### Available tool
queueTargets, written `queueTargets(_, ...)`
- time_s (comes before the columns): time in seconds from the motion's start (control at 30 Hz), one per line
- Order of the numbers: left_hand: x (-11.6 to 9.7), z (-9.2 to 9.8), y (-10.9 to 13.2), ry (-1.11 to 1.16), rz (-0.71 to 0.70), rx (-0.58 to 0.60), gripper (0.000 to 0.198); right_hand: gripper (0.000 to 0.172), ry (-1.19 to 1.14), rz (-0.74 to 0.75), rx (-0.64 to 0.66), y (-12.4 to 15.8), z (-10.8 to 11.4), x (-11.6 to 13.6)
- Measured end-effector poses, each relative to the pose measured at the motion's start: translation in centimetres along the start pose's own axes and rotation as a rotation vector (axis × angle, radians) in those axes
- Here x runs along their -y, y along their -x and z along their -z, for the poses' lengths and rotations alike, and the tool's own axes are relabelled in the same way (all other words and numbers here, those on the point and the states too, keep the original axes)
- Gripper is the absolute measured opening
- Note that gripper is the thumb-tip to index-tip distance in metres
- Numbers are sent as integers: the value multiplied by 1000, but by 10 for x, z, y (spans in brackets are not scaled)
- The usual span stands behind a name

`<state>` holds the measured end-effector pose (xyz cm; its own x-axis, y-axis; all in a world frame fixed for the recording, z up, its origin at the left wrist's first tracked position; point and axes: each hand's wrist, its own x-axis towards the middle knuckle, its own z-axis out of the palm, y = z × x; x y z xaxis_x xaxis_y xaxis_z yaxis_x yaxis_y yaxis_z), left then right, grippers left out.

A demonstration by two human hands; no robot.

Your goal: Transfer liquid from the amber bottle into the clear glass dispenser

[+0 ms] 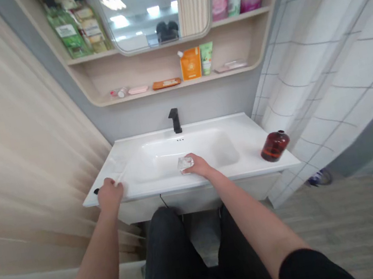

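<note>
Your right hand [198,162] curls closed round clear object [185,163] over sink [224,148]; looks light, maybe slippery or fragile; best held lightly by side; left hand [109,192] curls beside black piece [96,191], cannot tell if gripping

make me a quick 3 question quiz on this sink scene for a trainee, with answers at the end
1. True or false: the dark red bottle is on the counter, to the right of the basin.
2. The faucet is: a) white b) black c) gold
3. Which hand holds the clear item over the basin?

Key: 1. True. 2. b. 3. The right hand.
</note>
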<state>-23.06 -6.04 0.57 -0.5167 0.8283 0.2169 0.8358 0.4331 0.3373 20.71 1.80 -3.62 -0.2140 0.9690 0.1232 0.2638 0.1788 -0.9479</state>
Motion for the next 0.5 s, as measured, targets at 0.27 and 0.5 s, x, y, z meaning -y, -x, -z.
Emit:
queueTargets(0.27, -1, -4, -11, -89, -44, 12, 37, 67, 19, -3, 7, 0, 1, 0)
queueTargets(0.5, 2, -4, -9, -89, -51, 1, 43, 70, 25, 5, 0, 0, 0, -2)
